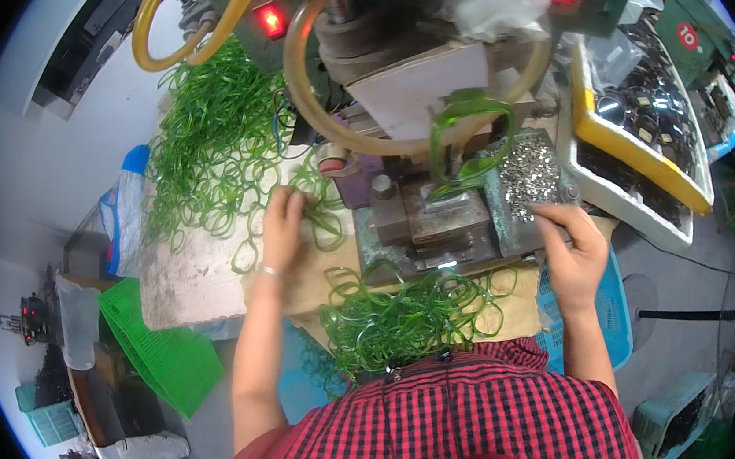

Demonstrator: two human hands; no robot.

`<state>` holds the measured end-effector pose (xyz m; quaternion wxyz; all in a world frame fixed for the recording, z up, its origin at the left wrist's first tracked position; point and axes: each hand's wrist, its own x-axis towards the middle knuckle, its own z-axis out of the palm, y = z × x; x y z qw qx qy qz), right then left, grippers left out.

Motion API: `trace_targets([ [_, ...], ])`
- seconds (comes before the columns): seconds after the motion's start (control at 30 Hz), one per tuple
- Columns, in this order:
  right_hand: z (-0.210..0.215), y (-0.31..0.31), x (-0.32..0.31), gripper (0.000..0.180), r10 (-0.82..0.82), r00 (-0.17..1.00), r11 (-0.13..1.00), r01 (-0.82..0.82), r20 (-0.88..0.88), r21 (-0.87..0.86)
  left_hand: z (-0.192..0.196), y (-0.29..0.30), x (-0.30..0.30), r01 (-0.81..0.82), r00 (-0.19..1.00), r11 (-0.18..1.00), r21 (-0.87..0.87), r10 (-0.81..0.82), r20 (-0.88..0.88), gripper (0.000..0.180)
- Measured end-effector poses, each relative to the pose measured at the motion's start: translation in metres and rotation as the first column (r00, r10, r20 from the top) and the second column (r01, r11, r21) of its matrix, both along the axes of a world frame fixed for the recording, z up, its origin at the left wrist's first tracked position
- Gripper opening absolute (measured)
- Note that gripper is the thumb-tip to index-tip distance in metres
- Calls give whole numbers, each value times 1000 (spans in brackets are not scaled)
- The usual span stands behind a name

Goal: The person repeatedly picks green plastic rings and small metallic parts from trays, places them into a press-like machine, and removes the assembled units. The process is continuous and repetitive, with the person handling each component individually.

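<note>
The press (447, 228) occupies the upper centre of the frame, green loops (222, 109) lie at upper left, the left hand (285, 213) curls beside them near centre, and the right hand (576, 254), fingers bent, adjoins small metal pieces (528, 170) right of centre, either grasp being indeterminable.

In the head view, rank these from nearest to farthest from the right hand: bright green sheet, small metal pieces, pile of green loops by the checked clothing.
1. Small metal pieces: at the right hand.
2. Pile of green loops: leftward, by the checked clothing.
3. Bright green sheet: far lower left.
</note>
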<state>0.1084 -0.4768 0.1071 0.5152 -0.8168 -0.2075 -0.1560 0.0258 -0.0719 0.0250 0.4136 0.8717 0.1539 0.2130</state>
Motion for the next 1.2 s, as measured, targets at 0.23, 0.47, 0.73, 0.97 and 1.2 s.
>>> trace_targets([
  [0.23, 4, 82, 28, 27, 341, 924, 869, -240, -172, 432, -4, 22, 14, -113, 961, 747, -655, 250, 119, 13],
  [0.47, 8, 86, 21, 39, 450, 818, 751, -130, -358, 648, 113, -87, -14, 355, 643, 834, -422, 110, 758, 11],
  [0.73, 43, 95, -19, 45, 527, 778, 650, -109, -342, 752, 166, -117, -5, 357, 552, 931, -76, -145, 821, 26],
  [0.97, -41, 13, 53, 21, -200, 943, 796, 315, 268, -517, 161, -175, -5, 353, 817, 930, -104, -252, 519, 17],
  [1.2, -50, 13, 74, 13, -196, 936, 911, 284, 291, -301, 159, -181, 19, 349, 853, 935, -70, -285, 437, 12],
])
